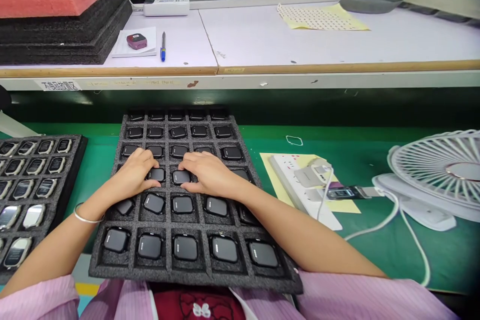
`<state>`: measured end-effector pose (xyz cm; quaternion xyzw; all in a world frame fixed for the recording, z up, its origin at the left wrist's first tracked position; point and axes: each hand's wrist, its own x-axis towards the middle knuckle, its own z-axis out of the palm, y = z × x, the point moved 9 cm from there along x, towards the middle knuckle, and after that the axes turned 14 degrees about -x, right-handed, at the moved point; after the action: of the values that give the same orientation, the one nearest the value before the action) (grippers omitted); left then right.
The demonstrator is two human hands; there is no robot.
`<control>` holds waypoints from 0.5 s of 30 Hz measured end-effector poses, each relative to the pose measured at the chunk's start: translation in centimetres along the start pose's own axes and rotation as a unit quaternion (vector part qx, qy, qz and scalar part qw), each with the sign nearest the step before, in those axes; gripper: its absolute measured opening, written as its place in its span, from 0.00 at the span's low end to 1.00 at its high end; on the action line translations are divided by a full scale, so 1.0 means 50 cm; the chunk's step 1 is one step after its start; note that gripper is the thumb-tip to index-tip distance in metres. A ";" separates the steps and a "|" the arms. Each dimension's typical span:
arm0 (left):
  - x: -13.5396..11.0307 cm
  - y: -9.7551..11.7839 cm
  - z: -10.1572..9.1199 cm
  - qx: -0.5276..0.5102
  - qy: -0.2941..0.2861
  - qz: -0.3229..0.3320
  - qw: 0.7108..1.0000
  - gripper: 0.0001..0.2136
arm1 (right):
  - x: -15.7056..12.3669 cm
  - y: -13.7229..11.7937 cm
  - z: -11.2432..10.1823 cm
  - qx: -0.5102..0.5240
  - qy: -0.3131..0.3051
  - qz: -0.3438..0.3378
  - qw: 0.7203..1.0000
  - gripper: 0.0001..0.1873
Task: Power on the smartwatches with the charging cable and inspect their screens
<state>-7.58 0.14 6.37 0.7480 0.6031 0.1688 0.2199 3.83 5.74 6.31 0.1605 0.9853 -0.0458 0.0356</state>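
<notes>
A black foam tray (195, 274) with rows of square compartments lies in front of me, its near edge close to my body. Dark square smartwatch bodies without straps sit in the compartments. My left hand (135, 174) reaches into the middle of the tray, thumb and forefinger closed around the edges of one smartwatch (157, 175). Just to its right, my right hand (204, 172) pinches a neighbouring smartwatch (180, 177) from its right side. Both watches are still at their compartments. My hands and forearms hide several other compartments.
Left, another foam tray (56, 195) holds silver-framed watch cases. On the green mat (258, 245) at right are a white power strip (300, 190) with a plugged-in charger and a white fan (442, 175). Behind runs a raised white shelf (243, 45) with stacked foam (60, 25).
</notes>
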 end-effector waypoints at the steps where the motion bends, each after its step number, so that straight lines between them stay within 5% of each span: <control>1: 0.000 0.000 0.000 0.000 -0.001 -0.001 1.000 0.15 | 0.000 0.000 0.000 -0.001 -0.001 0.001 1.000 0.18; 15: 0.001 -0.004 -0.001 -0.015 0.003 0.000 1.000 0.14 | 0.001 -0.003 -0.001 -0.007 -0.004 0.000 1.000 0.17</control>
<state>-7.77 0.22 6.28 0.7441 0.6009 0.1803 0.2294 3.77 5.63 6.36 0.1602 0.9855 -0.0391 0.0405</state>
